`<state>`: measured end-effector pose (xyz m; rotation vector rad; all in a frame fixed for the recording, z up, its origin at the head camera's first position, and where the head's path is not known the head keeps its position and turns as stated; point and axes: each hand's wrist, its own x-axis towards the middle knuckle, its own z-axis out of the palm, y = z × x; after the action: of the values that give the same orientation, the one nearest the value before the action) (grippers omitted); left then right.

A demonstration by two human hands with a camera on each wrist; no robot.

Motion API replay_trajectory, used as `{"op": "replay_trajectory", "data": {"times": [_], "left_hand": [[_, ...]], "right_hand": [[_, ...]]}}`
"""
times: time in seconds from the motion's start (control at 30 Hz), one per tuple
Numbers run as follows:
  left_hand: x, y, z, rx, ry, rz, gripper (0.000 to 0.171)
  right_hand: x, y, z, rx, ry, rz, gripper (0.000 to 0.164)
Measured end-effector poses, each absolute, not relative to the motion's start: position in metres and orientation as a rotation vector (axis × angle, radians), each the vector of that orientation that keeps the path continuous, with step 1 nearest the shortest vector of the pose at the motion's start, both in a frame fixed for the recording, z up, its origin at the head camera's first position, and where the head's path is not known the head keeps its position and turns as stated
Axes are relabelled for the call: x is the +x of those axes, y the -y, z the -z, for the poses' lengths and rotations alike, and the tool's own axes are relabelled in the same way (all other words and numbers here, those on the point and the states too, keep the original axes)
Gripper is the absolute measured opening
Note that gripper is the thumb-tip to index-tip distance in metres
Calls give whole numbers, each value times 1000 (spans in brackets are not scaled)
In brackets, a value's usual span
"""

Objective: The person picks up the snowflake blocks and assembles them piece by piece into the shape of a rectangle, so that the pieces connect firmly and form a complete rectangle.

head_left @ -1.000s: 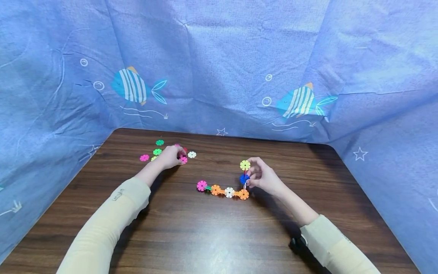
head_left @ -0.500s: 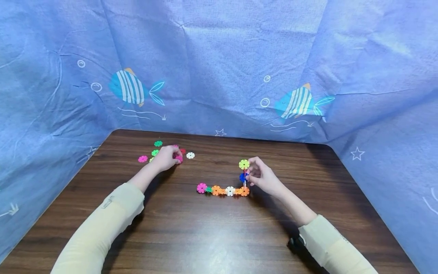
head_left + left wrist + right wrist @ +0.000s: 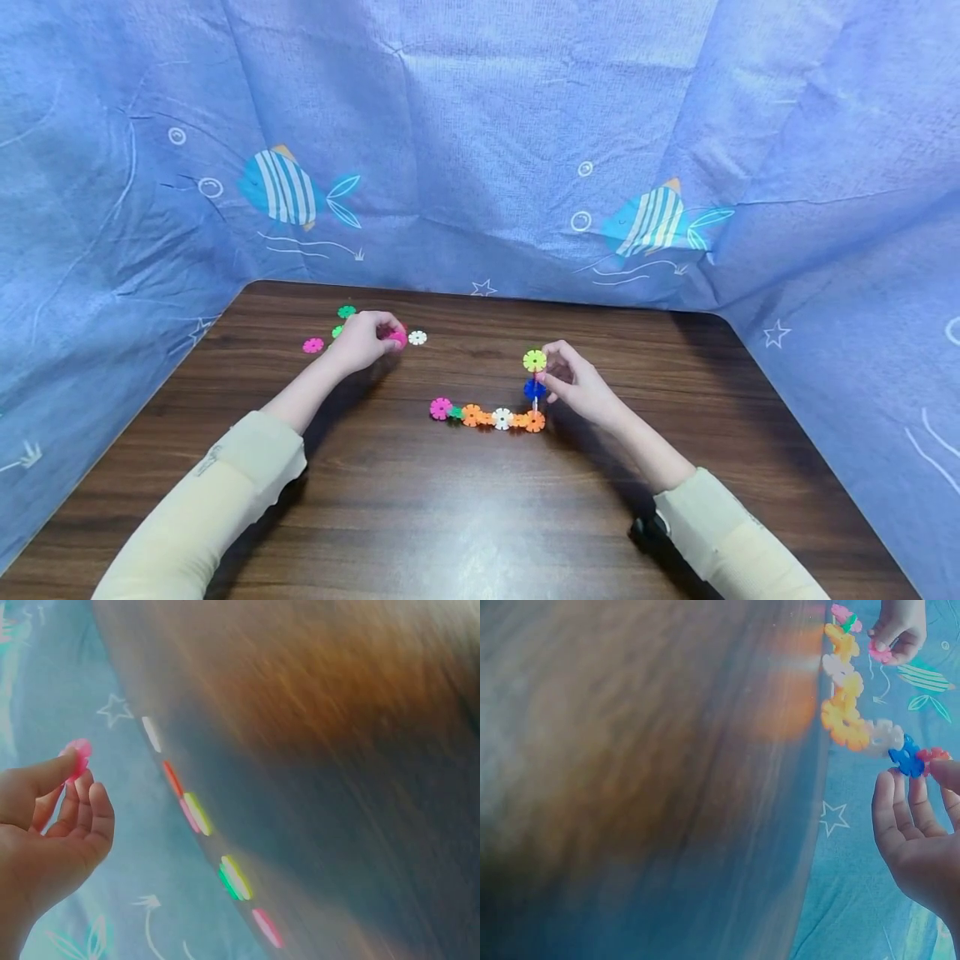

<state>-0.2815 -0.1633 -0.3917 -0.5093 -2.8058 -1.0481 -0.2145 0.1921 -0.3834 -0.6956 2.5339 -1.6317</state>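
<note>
My left hand point(image 3: 362, 342) pinches a pink snowflake disc point(image 3: 399, 337) between thumb and fingers, at the left part of the table. In the left wrist view that pink disc point(image 3: 80, 756) sits at the thumb tip, apart from the tabletop. My right hand point(image 3: 583, 389) grips the short arm of an L-shaped chain of linked snowflake discs. Its thumb and finger are at the red disc point(image 3: 933, 756), beside the blue disc point(image 3: 533, 390), with a yellow disc point(image 3: 534, 361) at the end. The long row runs left from an orange disc point(image 3: 535, 422) to a pink disc point(image 3: 441, 408).
Loose discs lie around my left hand: a white one point(image 3: 417, 337), a pink one point(image 3: 312, 345) and a green one point(image 3: 347, 312); others are partly hidden by the hand. A blue fish-print cloth point(image 3: 480, 150) stands behind the wooden table point(image 3: 420, 517).
My left hand has taken up the pink disc and raised it off the table. My right thumb has shifted up from the blue disc toward the red one; the chain stays in place.
</note>
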Motion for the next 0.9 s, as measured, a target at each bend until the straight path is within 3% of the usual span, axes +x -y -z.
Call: {"op": "replay_trajectory", "data": {"times": [0.4,0.9], "left_hand": [[-255,138,376,-483,2695,1173,12],[-224,102,367,-531,2576,1410,11]], "right_hand": [[-218,-189,380,-637,-2542,1686,9],[-230,-193,398,-639,-2504,1779,16]]}}
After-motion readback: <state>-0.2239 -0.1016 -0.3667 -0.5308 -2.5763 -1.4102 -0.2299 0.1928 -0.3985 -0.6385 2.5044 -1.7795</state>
